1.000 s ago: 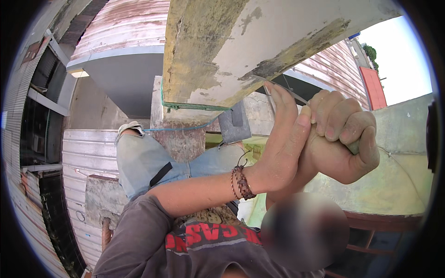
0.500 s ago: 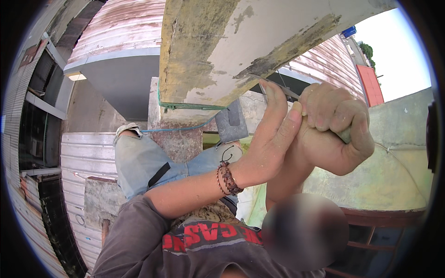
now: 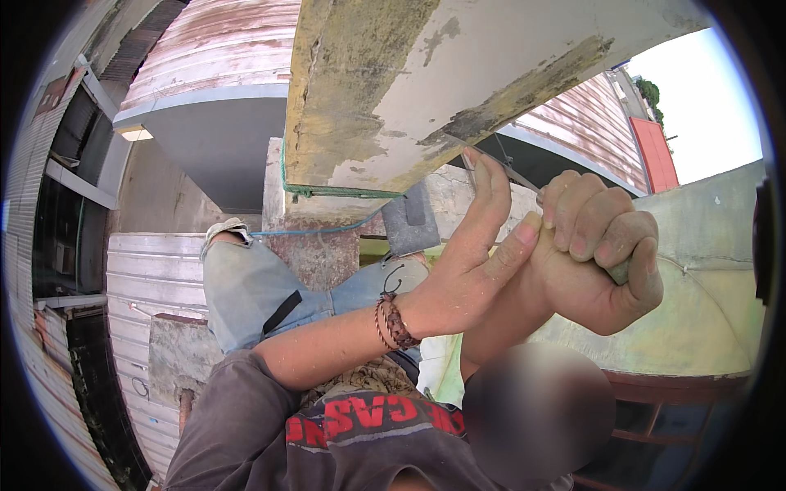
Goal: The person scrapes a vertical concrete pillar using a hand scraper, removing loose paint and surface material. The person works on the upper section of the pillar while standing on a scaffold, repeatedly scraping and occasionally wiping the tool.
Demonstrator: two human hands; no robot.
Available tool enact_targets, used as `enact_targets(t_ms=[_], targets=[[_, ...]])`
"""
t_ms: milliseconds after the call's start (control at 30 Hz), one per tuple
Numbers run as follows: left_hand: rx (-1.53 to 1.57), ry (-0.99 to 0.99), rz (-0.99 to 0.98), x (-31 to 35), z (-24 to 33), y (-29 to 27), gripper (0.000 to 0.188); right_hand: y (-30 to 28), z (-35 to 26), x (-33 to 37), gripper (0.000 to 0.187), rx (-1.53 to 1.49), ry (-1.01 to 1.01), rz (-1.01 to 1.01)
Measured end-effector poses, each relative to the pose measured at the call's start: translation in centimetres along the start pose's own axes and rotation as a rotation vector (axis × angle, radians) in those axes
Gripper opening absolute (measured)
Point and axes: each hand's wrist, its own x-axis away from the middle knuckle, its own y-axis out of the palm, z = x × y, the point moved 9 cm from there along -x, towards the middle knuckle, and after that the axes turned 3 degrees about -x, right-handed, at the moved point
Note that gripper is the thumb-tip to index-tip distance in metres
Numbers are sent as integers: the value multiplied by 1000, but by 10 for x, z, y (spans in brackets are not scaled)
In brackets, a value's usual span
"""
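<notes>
I log one thin grey metal blade (image 3: 514,173), tip at the weathered cream-and-yellow plastered beam (image 3: 483,61), bare right hand (image 3: 598,245) curled round its near end, bare left hand (image 3: 463,282) with fingers close together, thumb now spread wider, leaving, I judge, fingertips alone steadying it.

The person shows one left hand (image 3: 467,282), one right hand (image 3: 602,245) and two bracelets (image 3: 399,322); also one thin strip (image 3: 514,173), one blue cord (image 3: 319,231), one grey board (image 3: 407,227), one red panel (image 3: 652,154).
</notes>
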Motion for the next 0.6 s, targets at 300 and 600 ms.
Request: enact_targets(t_ms=[300, 600], targets=[[-46, 13, -6, -1, -9, -1, 78, -10, 8, 7, 31, -13, 22, -98], [6, 18, -2, 1, -18, -4, 82, -14, 12, 7, 31, 4, 63, -112]])
